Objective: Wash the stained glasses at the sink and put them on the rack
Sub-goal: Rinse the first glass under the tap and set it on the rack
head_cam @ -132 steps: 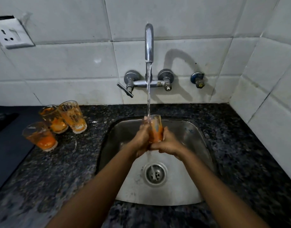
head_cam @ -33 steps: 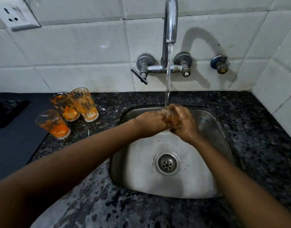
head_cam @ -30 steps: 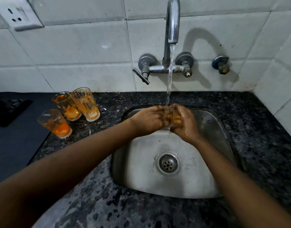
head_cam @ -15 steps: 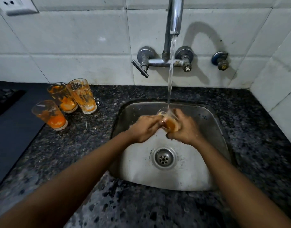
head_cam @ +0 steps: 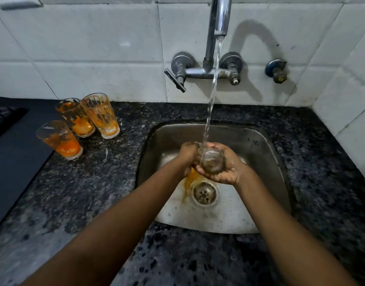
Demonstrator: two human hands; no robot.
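Both your forearms reach up from the bottom of the frame and meet over the sink (head_cam: 266,145) at centre. Your right hand (head_cam: 229,168) cups the glass (head_cam: 212,163) from below, fingers curled round it, its base turned toward you. Your left hand (head_cam: 187,155) grips its far side. The tap's (head_cam: 218,27) stream (head_cam: 213,87) lands on it. Three stained glasses (head_cam: 82,122) stand on the tabletop (head_cam: 99,182) at left. No writing is legible.
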